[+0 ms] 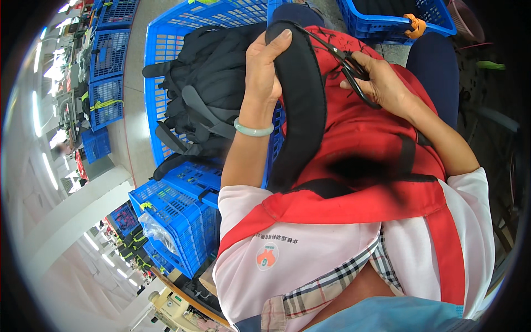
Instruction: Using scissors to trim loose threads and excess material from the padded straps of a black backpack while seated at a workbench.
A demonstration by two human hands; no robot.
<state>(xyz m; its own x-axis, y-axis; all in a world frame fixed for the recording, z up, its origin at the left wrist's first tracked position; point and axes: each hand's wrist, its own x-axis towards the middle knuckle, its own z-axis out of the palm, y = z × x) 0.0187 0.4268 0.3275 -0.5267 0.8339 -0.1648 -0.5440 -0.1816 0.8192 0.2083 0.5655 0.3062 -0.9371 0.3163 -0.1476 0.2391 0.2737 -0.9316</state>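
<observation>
My left hand (263, 66) grips the upper end of a long, curved black padded strap (301, 94), thumb on top and fingers behind it. The strap hangs down over my lap, its stitched edge facing right. In my right hand (387, 83) is a pair of black-handled scissors (349, 69), fingers through the handles. Their blades point up and left toward the strap's edge; I cannot tell whether they touch it. Below them, a red apron (365, 127) covers my lap, with dark thread clippings scattered over its upper part.
Close on my left stands a blue plastic crate (149, 105) heaped with black straps (207, 83). More stacked blue crates (177, 216) sit nearer me. Beyond my knees is another blue crate (376, 34) with an orange tie (415, 26). A sewing machine (172, 310) shows at lower left.
</observation>
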